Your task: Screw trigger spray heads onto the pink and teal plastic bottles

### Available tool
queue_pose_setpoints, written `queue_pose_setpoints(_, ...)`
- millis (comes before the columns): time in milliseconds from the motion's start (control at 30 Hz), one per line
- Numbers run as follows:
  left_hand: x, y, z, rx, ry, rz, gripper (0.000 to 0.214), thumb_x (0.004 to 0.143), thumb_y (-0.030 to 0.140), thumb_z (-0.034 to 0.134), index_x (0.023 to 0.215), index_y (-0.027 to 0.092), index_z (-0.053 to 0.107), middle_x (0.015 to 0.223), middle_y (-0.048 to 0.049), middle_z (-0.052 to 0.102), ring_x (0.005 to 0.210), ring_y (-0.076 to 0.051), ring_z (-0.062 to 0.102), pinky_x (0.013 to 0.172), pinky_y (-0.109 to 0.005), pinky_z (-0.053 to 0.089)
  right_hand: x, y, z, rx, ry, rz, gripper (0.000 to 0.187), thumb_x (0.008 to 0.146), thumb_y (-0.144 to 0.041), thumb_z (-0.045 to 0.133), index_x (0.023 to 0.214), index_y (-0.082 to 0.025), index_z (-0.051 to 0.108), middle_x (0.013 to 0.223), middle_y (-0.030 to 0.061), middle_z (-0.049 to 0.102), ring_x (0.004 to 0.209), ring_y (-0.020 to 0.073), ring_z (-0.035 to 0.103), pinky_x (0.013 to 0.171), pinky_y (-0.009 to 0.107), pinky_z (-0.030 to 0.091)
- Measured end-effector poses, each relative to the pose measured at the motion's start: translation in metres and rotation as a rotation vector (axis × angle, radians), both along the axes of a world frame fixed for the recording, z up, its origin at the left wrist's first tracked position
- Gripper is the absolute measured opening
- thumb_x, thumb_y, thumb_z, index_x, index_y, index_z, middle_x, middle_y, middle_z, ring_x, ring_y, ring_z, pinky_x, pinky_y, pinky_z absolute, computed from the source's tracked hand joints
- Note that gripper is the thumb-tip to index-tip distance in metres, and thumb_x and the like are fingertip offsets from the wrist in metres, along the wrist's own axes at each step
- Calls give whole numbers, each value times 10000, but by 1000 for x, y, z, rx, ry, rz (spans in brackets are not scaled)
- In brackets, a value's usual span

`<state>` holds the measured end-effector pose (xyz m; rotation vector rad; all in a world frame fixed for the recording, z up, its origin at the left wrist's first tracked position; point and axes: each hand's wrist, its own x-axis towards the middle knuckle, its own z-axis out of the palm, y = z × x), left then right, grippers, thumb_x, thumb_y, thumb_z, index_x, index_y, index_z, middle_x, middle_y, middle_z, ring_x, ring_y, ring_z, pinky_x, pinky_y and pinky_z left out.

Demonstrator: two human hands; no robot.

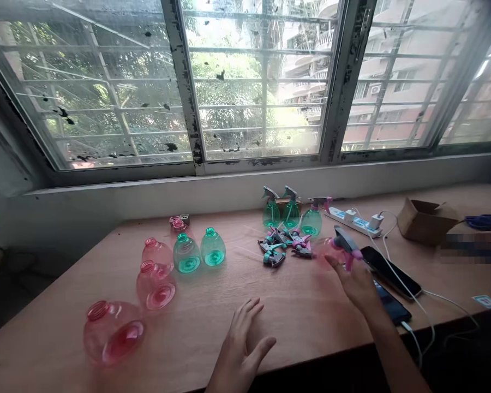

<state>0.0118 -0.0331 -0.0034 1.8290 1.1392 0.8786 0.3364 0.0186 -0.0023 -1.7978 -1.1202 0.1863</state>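
Note:
My left hand [239,346] hovers near the table's front edge, fingers stretched out and thumb apart, holding nothing. My right hand [355,281] is closed around a pink spray bottle [324,254] near its neck; a grey and pink trigger head [346,243] is on it, and the hand hides part of both. Left of that bottle lies a pile of loose trigger heads [276,245] with thin tubes. Two open green bottles [213,248] stand beyond my left hand. Several open pink bottles [113,333] stand farther left.
Three green bottles with spray heads [290,212] stand at the back by the wall. To the right are a power strip [354,220], a cardboard box [427,221], a black phone [390,271] and another phone [393,305], with white cables across them. A barred window runs behind.

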Motion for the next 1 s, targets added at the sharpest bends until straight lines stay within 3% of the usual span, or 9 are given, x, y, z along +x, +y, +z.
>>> queue_pose_setpoints(100, -1, -1, 0, -4, -53, 18, 482, 865, 439, 655, 1327, 309, 616, 1482, -71, 543, 1421, -307, 419, 1203, -523, 278, 23, 33, 4, -51, -7, -67, 721, 830, -647, 519, 1363, -163, 482, 1191, 200, 693, 1119, 414, 640, 907, 497, 488)
queue_pose_setpoints(233, -1, -2, -2, -1, -103, 39, 437, 881, 434, 634, 1299, 308, 639, 1446, -69, 579, 1404, -302, 442, 1198, -512, 288, 34, 66, -4, -97, -38, -128, 672, 863, -593, 470, 1367, -149, 481, 1256, 221, 653, 1177, 414, 601, 940, 503, 460)
queue_pose_setpoints(433, 0, -2, -7, 8, -80, 35, 439, 894, 434, 613, 1307, 288, 629, 1454, -74, 569, 1402, -301, 443, 1192, -495, 301, 33, 87, -18, -148, -81, -165, 764, 892, -616, 395, 1474, -122, 362, 1401, 254, 546, 1286, 430, 516, 1013, 537, 416)
queue_pose_setpoints(633, -1, -3, -6, 12, -70, 10, 429, 903, 437, 603, 1303, 285, 626, 1446, -69, 572, 1396, -291, 449, 1192, -466, 305, 24, 106, -20, -177, -112, -166, 826, 915, -635, 344, 1548, -132, 175, 1481, 271, 456, 1315, 439, 490, 1011, 563, 425)
queue_pose_setpoints(800, -4, -4, -4, 7, -89, -3, 418, 909, 427, 604, 1303, 286, 619, 1443, -65, 571, 1386, -283, 455, 1190, -472, 309, 22, 104, -23, -175, -152, -151, 976, 887, -690, 367, 1562, -83, 7, 1540, 329, 328, 1360, 486, 416, 1039, 616, 390)
queue_pose_setpoints(900, -2, -2, -4, -15, -70, -16, 441, 919, 424, 590, 1339, 288, 581, 1467, -60, 544, 1403, -265, 431, 1196, -463, 305, 14, 88, -33, -164, -188, -166, 1151, 846, -746, 392, 1524, 43, -102, 1586, 398, 85, 1450, 525, 209, 1115, 642, 279)
queue_pose_setpoints(1000, 2, -1, -6, 4, -72, 4, 455, 929, 406, 573, 1367, 285, 544, 1508, -70, 491, 1433, -258, 389, 1212, -483, 274, -6, 66, -48, -142, -253, -160, 1114, 868, -723, 367, 1518, 81, -47, 1595, 394, -13, 1485, 509, 46, 1152, 656, 177)
